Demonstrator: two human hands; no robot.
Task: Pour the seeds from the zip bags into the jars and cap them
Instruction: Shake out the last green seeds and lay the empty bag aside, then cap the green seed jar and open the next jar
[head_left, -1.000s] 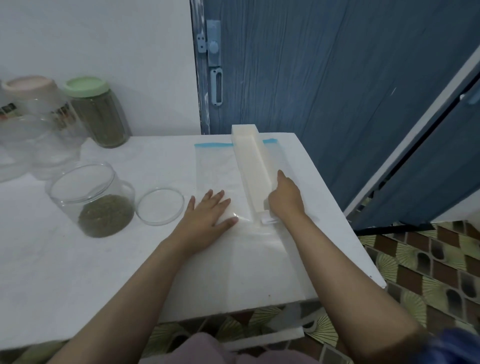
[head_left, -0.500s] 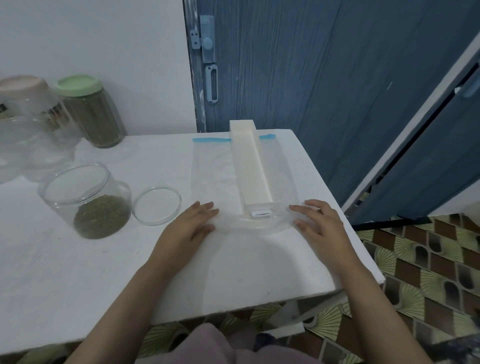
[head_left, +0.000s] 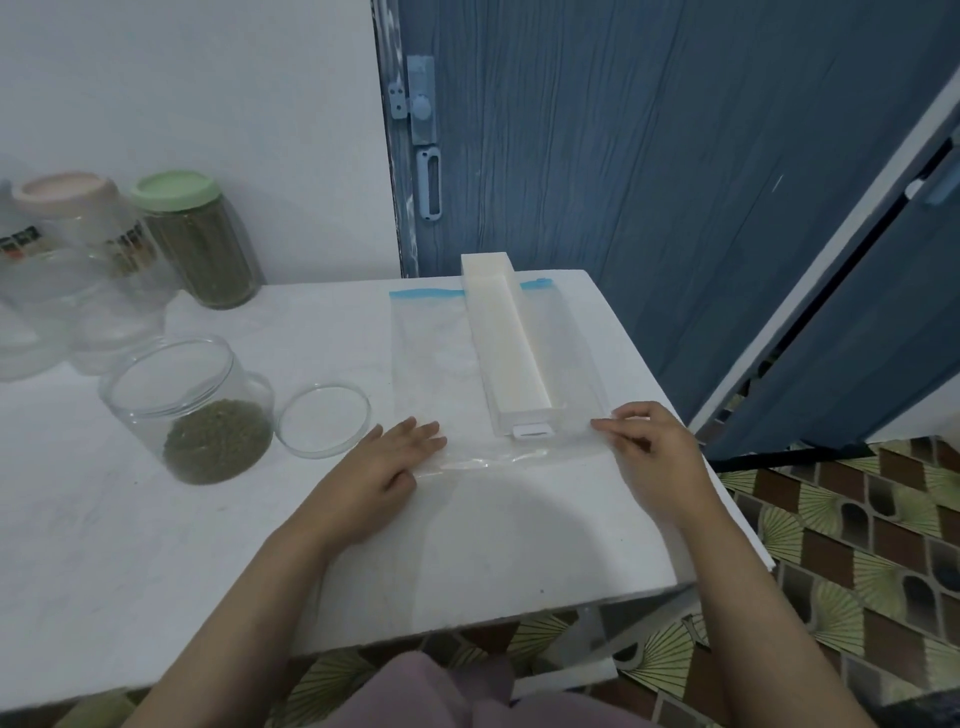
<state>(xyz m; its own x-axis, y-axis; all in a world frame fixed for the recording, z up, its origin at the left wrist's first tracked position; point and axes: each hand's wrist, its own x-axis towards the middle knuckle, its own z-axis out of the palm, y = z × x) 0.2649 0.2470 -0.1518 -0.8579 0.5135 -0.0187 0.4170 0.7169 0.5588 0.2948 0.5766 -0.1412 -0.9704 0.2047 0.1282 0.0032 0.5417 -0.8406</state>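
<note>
Jars (head_left: 202, 244) line the wall; left hand (head_left: 387, 460) presses the bag (head_left: 436, 358) flat, right hand (head_left: 652, 452) pinches its corner.

White table (head_left: 156, 545) carries: flat zip bag (head_left: 436, 353), long white box (head_left: 506, 343) on it, open seed jar (head_left: 192, 410), loose lid (head_left: 323, 419), capped jars (head_left: 200, 239) at back.

The right hand (head_left: 655, 457) has left the white box (head_left: 506, 343) and now pinches the zip bag (head_left: 498, 364) corner.
</note>
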